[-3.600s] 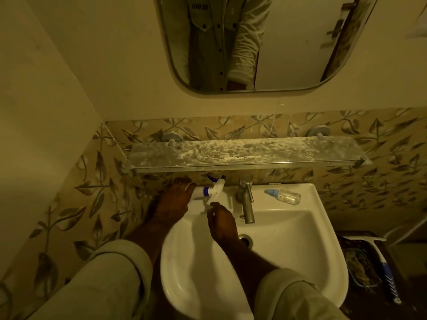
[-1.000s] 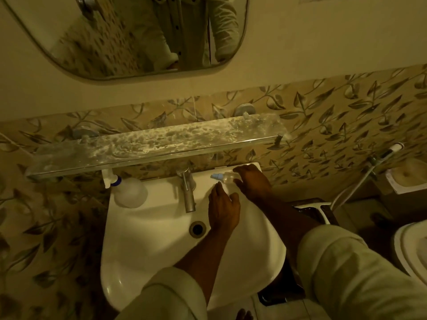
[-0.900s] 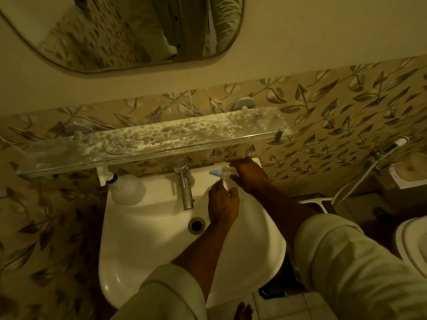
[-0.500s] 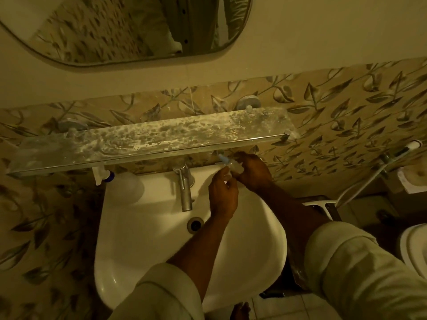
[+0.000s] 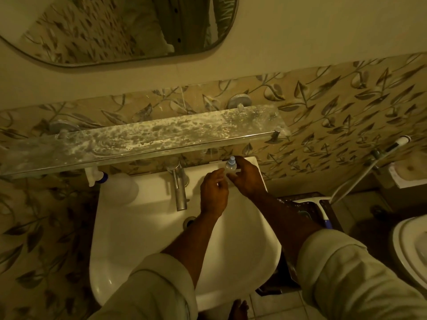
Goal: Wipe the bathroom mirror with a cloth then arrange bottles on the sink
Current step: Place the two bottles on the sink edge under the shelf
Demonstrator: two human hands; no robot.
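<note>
A small clear bottle [image 5: 231,164] with a blue cap stands upright on the back right ledge of the white sink [image 5: 120,250]. My right hand [image 5: 246,179] cups it, fingers behind it and thumb in front. My left hand [image 5: 213,192] hovers just left of it over the basin, fingers loosely apart, holding nothing. A white spray bottle [image 5: 121,188] with a blue collar stands on the back left ledge, its trigger head under the shelf. The mirror [image 5: 111,35] hangs above, cut off by the top edge. No cloth is in view.
A stained glass shelf [image 5: 143,139] juts out low over the sink's back ledge. The metal faucet [image 5: 180,188] stands between the two bottles. At the right are a squeegee [image 5: 321,211] on a dark stand, a hand sprayer hose [image 5: 390,148] and a toilet [image 5: 413,250].
The small bottle lay on its side on the ledge; my right hand lifted it and it now stands upright. My left hand has drawn back slightly from it.
</note>
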